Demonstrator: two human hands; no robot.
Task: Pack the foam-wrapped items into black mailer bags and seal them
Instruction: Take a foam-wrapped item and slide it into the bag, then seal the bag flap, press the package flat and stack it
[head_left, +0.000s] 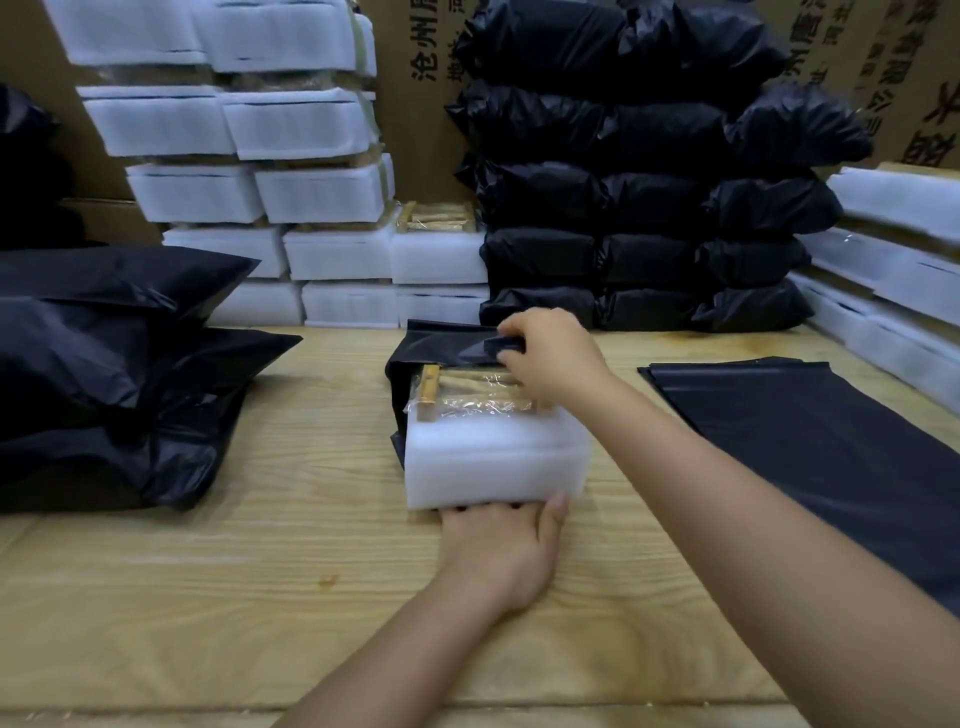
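Observation:
A foam-wrapped item (493, 462) lies in the middle of the wooden table (260, 545), its far end inside the mouth of a black mailer bag (441, 343). Clear film over wooden pieces shows on its top. My left hand (501, 545) presses against the item's near end, fingers tucked under the foam, thumb at its right corner. My right hand (550, 356) pinches the bag's upper lip and holds it up over the item.
Flat empty black mailer bags (831, 441) lie to the right. Packed black bags (104, 374) sit at the left and are stacked at the back (649, 208). Foam-wrapped items are piled behind (260, 182) and along the right edge (893, 270).

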